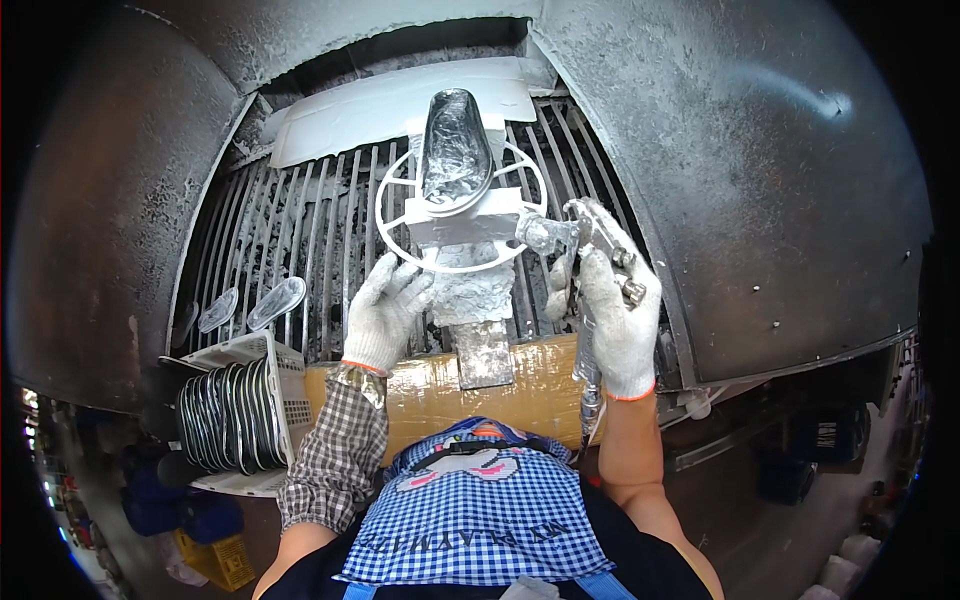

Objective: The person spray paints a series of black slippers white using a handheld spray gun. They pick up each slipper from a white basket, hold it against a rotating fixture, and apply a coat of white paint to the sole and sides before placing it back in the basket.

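Observation:
A dark glossy shoe sole [455, 150] with a pale rim rests on a white wheel-shaped stand [381, 222], its broad end away from me. My left hand [385, 315], in a white knit glove, is at the near left edge of the wheel. Its fingers are loosely apart and hold nothing; whether the fingertips touch the rim, I cannot tell. To the right of the wheel, my gloved right hand [625, 325] is closed round a metal spray gun [597, 232]. The gun's coated cup and front end point left toward the stand.
Metal bars [330, 200] run under the stand, between dark side panels [740, 200]. At left, a white plastic basket [290, 380] holds several dark soles on edge. Two clear sole-shaped pieces [276, 303] lie above it. A taped brown front edge [420, 400] is close to my apron.

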### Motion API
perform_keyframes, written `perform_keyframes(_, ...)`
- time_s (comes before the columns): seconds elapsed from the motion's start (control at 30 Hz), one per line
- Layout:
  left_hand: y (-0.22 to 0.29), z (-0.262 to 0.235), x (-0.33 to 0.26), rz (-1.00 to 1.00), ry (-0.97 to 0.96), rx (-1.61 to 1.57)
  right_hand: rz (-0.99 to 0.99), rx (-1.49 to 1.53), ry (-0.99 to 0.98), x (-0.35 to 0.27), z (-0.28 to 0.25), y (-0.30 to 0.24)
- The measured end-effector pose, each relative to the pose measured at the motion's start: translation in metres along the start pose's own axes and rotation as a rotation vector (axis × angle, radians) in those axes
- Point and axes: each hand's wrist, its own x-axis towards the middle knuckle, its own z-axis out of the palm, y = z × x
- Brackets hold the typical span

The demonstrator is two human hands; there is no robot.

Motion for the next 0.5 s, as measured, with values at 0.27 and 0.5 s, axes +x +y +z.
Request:
perform_keyframes(0.27,0.019,-0.006,0.013,0.027,-0.012,0.015,0.02,0.03,0.039,0.014,0.008,0.001)
perform_keyframes(0.5,0.036,0.006,0.012,0.091,0.082,0.099,-0.012,0.007,0.043,0.027,0.006,0.009)
